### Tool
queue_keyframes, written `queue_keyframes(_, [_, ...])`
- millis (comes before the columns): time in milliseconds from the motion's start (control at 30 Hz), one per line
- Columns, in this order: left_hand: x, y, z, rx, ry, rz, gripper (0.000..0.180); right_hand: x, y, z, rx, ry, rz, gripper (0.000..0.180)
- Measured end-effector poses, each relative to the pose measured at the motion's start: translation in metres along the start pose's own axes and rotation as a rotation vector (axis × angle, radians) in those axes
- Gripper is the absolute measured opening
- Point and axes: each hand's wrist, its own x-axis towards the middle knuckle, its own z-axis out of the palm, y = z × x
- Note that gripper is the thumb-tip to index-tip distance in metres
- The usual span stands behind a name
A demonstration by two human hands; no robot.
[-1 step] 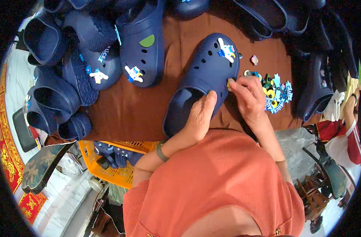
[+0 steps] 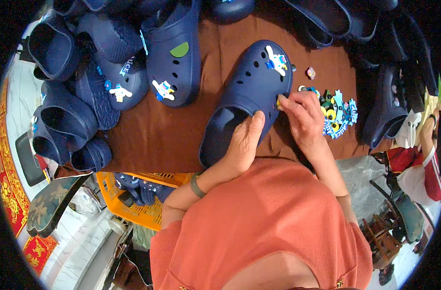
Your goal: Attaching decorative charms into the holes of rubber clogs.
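A navy clog (image 2: 252,89) lies on the brown cloth (image 2: 153,135) in front of me, toe pointing away. An astronaut charm (image 2: 277,60) sits on its toe. My left hand (image 2: 244,140) grips the clog at the rim of its heel opening. My right hand (image 2: 305,118) is at the clog's right side, with thumb and fingers pinched on a small yellow charm (image 2: 279,101) pressed against the upper. Just right of that hand lies a heap of colourful charms (image 2: 337,113). A single pink charm (image 2: 311,73) rests apart near the toe.
Several more navy clogs are piled at the left and back, one carrying a green charm and an astronaut charm (image 2: 174,58). Dark clogs (image 2: 387,106) lie at the right. An orange crate (image 2: 143,198) holding clogs stands below the table edge. Another person sits at the far right (image 2: 423,159).
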Motion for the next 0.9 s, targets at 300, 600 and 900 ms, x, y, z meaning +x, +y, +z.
queue_keyframes(300, [-0.002, -0.005, 0.001, -0.042, 0.011, -0.055, 0.054, 0.008, -0.007, 0.008, 0.413, 0.028, 0.631, 0.019])
queue_keyframes(600, [0.000, -0.010, 0.004, -0.149, 0.035, -0.020, 0.051, 0.002, -0.008, -0.011, 0.110, -0.098, 0.263, 0.022])
queue_keyframes(900, [0.001, -0.008, 0.005, -0.065, 0.059, 0.013, 0.051, 0.013, -0.026, -0.017, -0.005, -0.194, 0.282, 0.021])
